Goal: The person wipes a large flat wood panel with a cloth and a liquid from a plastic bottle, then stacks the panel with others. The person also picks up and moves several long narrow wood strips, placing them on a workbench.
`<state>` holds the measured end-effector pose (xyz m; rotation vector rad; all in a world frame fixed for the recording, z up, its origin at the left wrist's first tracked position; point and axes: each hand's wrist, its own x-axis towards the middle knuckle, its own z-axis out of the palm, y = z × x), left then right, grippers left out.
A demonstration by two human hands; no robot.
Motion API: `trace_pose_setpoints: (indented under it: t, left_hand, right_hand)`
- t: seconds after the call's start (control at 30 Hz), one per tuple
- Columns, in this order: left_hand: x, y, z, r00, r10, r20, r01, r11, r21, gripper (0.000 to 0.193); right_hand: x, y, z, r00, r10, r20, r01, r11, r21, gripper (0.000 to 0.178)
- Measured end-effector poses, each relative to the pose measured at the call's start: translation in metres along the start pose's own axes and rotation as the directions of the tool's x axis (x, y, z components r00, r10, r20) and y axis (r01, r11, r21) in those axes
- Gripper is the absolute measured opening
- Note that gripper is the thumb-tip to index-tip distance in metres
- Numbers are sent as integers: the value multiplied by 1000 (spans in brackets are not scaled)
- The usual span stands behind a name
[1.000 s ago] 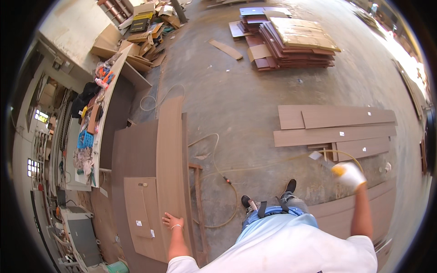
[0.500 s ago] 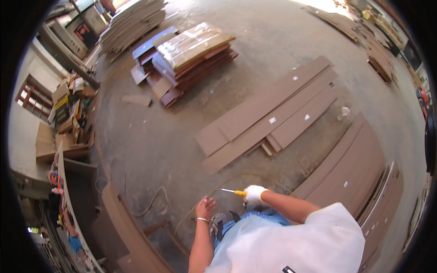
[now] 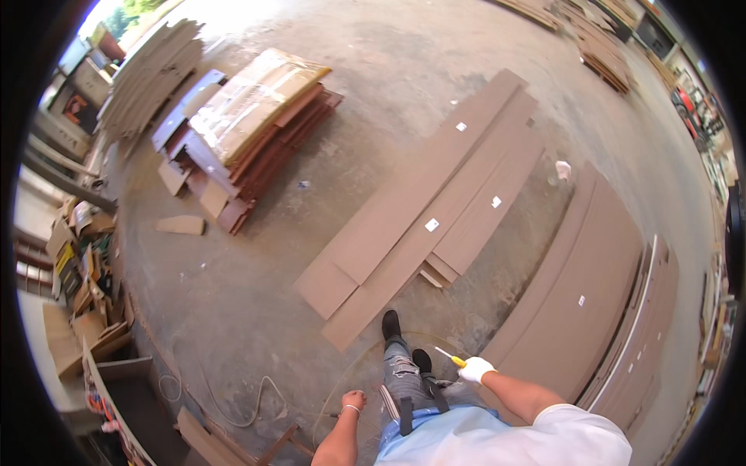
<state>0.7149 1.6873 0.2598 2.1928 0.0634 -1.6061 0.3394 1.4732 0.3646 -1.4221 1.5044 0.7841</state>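
My right hand (image 3: 475,370), in a white glove, grips a screwdriver (image 3: 458,360) by its yellow handle; the shaft points up and to the left. My left hand (image 3: 353,400) is bare, with a bracelet at the wrist. Its fingers look loosely curled, and nothing shows in them. Both hands are held apart in front of my body. In front of my feet, long brown boards (image 3: 466,186) with small white labels lie overlapping on the floor. A second stack of brown boards (image 3: 559,272) lies beside my right arm.
A taped stack of panels (image 3: 260,101) stands at the far left, near a leaning pile of boards (image 3: 151,78). A thin hose (image 3: 260,400) loops over the concrete floor by my left hand. Cardboard scraps (image 3: 81,272) heap along the left wall. White litter (image 3: 563,171) lies between the board stacks.
The view has shifted forward, and my legs and shoes now show. The floor boards appear nearer. My left hand has lowered and its fingers look more curled; the screwdriver stays in my right hand.
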Motion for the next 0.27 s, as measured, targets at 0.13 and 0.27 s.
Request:
trace_pose_setpoints:
  t: [0.13, 0.27]
  left_hand:
    - [77, 40, 30, 969, 159, 187, -244, 701, 670, 27]
    - [191, 104, 38, 899, 142, 414, -436, 366, 822, 42]
  right_hand:
    - [25, -40, -14, 996, -24, 83, 27, 999, -42, 41]
    - [95, -96, -71, 986, 76, -150, -76, 997, 2, 41]
